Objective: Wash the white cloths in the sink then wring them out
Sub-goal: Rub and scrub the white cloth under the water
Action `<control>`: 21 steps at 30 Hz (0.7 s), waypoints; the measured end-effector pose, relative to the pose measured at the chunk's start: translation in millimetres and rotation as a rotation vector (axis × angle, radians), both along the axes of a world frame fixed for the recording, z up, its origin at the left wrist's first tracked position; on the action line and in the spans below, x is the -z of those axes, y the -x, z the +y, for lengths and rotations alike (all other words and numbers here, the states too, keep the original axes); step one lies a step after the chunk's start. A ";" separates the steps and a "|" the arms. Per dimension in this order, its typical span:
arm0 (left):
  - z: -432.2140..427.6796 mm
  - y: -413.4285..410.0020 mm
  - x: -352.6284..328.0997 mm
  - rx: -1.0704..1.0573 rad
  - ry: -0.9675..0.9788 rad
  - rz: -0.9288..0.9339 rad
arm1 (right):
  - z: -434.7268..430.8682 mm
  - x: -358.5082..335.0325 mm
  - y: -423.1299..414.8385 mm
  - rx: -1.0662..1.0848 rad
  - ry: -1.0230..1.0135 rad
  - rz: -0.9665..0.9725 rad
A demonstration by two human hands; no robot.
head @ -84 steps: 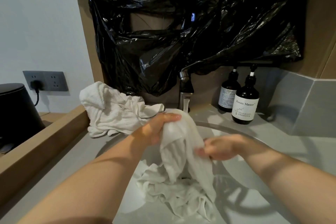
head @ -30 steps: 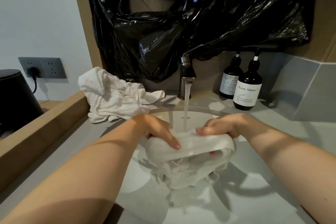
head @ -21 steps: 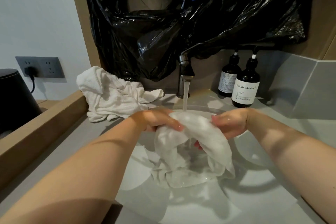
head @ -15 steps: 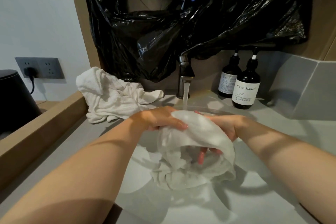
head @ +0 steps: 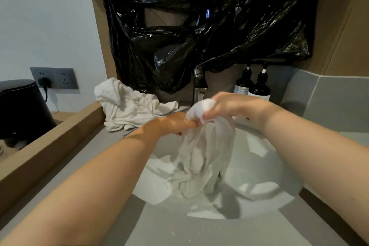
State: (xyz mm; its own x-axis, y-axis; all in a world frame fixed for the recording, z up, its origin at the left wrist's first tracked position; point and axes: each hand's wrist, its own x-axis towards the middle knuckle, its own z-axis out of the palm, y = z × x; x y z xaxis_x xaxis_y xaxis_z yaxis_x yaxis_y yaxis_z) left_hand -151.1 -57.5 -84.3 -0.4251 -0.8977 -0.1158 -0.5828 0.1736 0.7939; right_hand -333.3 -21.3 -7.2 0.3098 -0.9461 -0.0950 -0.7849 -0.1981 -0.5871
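Black plastic sheet [head: 199, 32] covers the wall behind. Grey counter [head: 179, 229], white sink [head: 259, 166] set in it. Wet white cloth [head: 201, 158] hangs over the sink, lower end bunched on the basin floor. Second cloth pile [head: 127, 106] on counter, back left of sink. Right hand [head: 233, 106] fisted round the cloth's bunched top; left hand [head: 171, 124] grips it just below, fingers curled. Two dark pump bottles [head: 259, 88] back right. Faucet [head: 199, 84] directly behind the hands.

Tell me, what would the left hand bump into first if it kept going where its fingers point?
The wet cloth: the left hand points right, its fingertips touching the bunch that the right hand grips. Right behind comes that hand, probably.
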 end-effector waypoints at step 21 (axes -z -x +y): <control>87.0 16.2 -63.4 -0.358 0.190 0.363 | 51.2 -98.2 8.4 0.098 0.042 -0.805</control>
